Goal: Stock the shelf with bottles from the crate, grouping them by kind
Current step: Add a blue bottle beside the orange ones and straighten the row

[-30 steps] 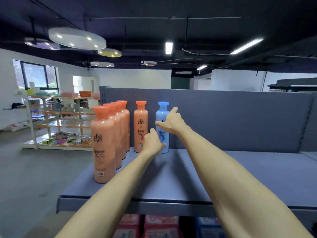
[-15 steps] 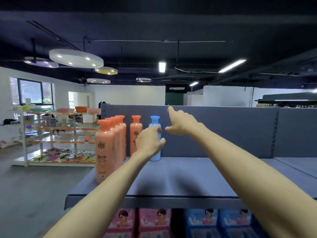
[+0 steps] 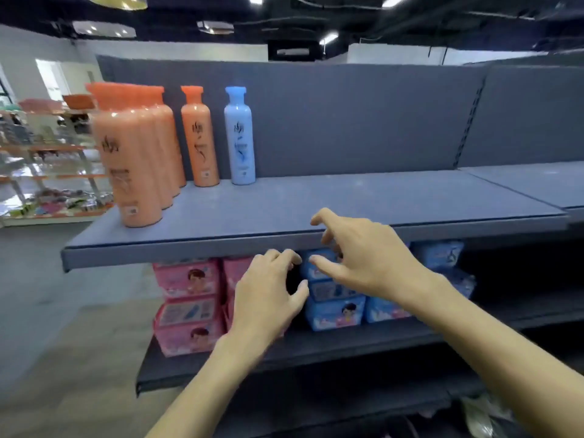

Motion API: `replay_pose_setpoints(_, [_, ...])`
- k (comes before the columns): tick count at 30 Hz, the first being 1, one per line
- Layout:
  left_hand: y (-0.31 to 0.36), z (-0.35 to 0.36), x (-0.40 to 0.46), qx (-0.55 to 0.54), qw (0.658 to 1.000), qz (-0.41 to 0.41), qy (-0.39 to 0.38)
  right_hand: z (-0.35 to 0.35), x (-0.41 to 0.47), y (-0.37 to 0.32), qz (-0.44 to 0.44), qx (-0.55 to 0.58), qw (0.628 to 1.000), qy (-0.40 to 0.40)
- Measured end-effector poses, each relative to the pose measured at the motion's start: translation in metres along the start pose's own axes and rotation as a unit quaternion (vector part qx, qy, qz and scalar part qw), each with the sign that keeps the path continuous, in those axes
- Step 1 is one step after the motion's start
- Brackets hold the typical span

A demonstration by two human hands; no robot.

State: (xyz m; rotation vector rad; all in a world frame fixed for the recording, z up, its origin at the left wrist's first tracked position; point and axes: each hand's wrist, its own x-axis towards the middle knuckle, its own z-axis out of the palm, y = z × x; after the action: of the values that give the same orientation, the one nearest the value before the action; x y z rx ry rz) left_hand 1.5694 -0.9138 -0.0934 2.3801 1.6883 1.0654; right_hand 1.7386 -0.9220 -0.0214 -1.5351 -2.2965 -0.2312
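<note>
Standing on the shelf [image 3: 347, 200], blue bottle [image 3: 239, 137] sits well beyond both empty hands.

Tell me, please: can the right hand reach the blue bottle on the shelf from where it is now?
Probably yes. The right hand holds nothing and hangs at the shelf's front edge. The blue bottle stands at the back, right of the orange bottles, with only bare shelf between it and the hand.

On the top shelf [image 3: 316, 213], one blue bottle [image 3: 239, 137] is counted. One orange bottle [image 3: 199, 139] stands alone beside it; further orange bottles [image 3: 132, 159] are lined in a row whose number cannot be told. Two hands are seen.
</note>
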Motion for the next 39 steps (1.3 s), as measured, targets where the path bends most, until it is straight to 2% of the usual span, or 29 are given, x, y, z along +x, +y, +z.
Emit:
replay_pose_setpoints(4, [-0.009,0.053,-0.031,-0.006,0.997,-0.023,-0.074,0.062,-0.044,0.024,0.041,0.000,0.997,-0.058])
replay_pose_setpoints(7, [-0.020,0.099,-0.067,-0.021,0.985,-0.029,-0.167,0.117,-0.086,0.038,0.081,0.030,0.990,-0.110])
replay_pose_setpoints(11, [-0.041,0.164,-0.128,-0.044,0.933,-0.078,-0.348,0.199,-0.143,0.052,0.164,0.088,0.960,-0.212])
replay_pose_setpoints(13, [-0.052,0.197,-0.162,-0.042,0.905,-0.114,-0.408,0.243,-0.171,0.055,0.190,0.109,0.941,-0.260])
replay_pose_setpoints(20, [-0.097,0.289,-0.271,-0.048,0.819,-0.228,-0.524,0.390,-0.268,0.052,0.232,0.152,0.860,-0.428])
replay_pose_setpoints(24, [-0.121,0.332,-0.326,-0.014,0.781,-0.243,-0.575,0.460,-0.323,0.047,0.243,0.175,0.809,-0.506])
replay_pose_setpoints(27, [-0.137,0.358,-0.358,0.059,0.755,-0.236,-0.609,0.501,-0.347,0.039,0.249,0.184,0.788,-0.533])
replay_pose_setpoints(32, [-0.155,0.395,-0.395,0.105,0.713,-0.252,-0.646,0.561,-0.361,0.012,0.266,0.239,0.764,-0.538])
replay_pose_setpoints(35, [-0.164,0.412,-0.411,0.129,0.711,-0.249,-0.645,0.599,-0.353,-0.007,0.291,0.265,0.762,-0.514])
replay_pose_setpoints(39, [-0.175,0.425,-0.428,0.100,0.716,-0.257,-0.642,0.642,-0.340,-0.033,0.332,0.255,0.784,-0.459])
